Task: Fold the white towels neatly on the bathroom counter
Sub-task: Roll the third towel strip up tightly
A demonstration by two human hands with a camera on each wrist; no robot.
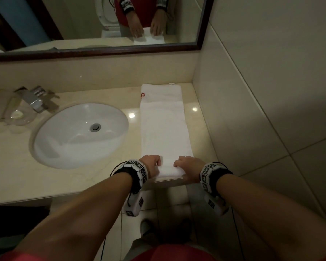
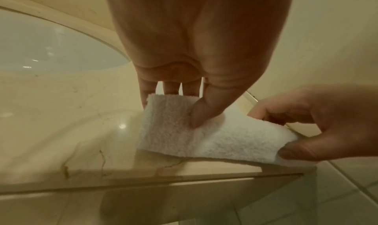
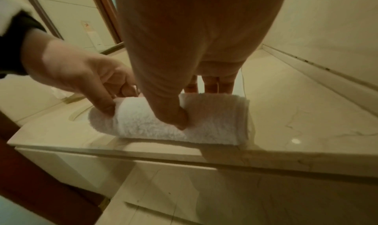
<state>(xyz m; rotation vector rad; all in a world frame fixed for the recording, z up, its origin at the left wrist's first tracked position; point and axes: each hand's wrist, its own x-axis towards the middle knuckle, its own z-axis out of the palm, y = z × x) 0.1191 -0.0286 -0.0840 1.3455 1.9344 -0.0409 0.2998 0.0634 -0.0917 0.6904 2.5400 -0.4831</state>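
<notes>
Counter's (image 1: 199,132) front edge: both hands, left hand (image 1: 150,162) and right hand (image 1: 189,164), pinch the soft, floppy towel's (image 1: 163,127) near corners, surely the best hold.

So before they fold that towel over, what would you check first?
1. Left hand pinches the near edge of the towel: ok.
2. Right hand pinches the same edge: ok.
3. Towel lies as a flat, straight strip on the counter: ok.
4. Far end, with its red logo, lies flat: ok.
5. Towel clear of the sink: ok.
6. Layers underneath aligned: cannot tell.
</notes>
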